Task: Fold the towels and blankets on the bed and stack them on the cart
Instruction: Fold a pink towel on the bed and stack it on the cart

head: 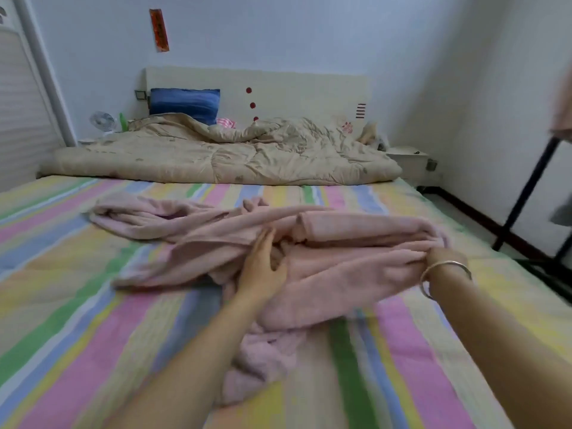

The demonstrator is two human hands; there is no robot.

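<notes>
While the left hand (pixel 263 267) rests straight, released fingers on the crumpled pink fleece blanket (pixel 340 274), the right hand (pixel 442 257) fingers clench its fold near the pastel-striped bed (pixel 93 305)'s right edge.

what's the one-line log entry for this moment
stage: unfolded, on bed | left hand: flat on pink blanket | right hand: gripping it | cart: nothing stacked yet

My left hand (pixel 261 264) lies flat, fingers straight, arm stretched forward. My right hand (pixel 442 257) is curled, pinching the pink blanket (pixel 356 274).
</notes>
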